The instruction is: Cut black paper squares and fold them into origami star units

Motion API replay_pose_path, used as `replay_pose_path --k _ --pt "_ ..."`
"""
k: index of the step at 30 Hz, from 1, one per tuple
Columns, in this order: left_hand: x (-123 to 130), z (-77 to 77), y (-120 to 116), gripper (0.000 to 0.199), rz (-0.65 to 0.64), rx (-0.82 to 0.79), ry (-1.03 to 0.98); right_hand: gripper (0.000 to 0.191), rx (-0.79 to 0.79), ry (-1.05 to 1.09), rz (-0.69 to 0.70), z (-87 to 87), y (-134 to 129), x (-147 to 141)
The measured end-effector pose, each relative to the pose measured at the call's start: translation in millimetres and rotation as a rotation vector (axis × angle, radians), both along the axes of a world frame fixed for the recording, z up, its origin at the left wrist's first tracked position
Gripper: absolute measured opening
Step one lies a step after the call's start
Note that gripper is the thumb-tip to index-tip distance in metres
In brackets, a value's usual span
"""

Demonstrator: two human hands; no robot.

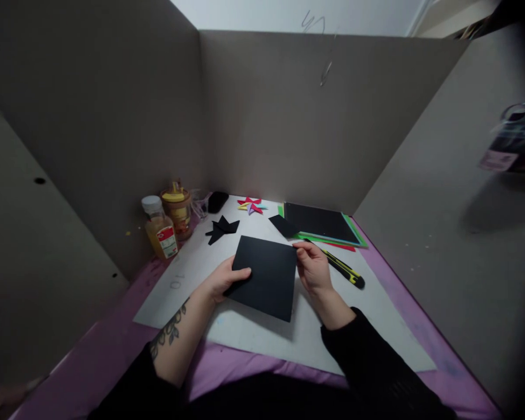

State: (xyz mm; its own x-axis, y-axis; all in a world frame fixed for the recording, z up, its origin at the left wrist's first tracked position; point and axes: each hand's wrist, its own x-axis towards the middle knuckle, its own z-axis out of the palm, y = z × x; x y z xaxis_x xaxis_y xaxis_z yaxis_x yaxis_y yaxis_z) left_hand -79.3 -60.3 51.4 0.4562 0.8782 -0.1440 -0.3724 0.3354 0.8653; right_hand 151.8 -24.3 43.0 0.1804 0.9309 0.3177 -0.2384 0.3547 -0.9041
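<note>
A square sheet of black paper (266,280) is held up over the white sheet on the table, tilted toward me. My left hand (227,279) grips its left edge, thumb on the face and fingers behind. At the upper right corner, my right hand (312,265) pinches the paper between thumb and fingers. Just right of that hand lies a black and yellow utility knife (345,269), partly hidden by it. A folded black paper shape (222,229) with several points rests beyond my left hand.
A multicoloured paper star (251,206) lies at the back. Stacked coloured and black paper (319,223) sits back right, with a smaller black piece (283,226) beside it. A white-capped bottle (160,228), a yellow-lidded cup (177,211) and a dark object (219,202) stand left. Grey panels (284,116) enclose the table.
</note>
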Motion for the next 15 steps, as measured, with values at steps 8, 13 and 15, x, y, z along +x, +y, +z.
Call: replay_pose_path --k 8,13,15 --pt "3 -4.5 4 0.052 0.099 0.116 0.083 0.031 -0.04 0.07 0.023 6.6 -1 1" --pt "5 -16.1 13 0.044 0.361 0.352 0.266 0.062 -0.155 -0.017 0.411 0.4 -6 -6" --pt "5 -18.3 14 0.042 0.416 0.427 0.318 0.055 -0.212 -0.08 0.467 -7.0 -7 -12"
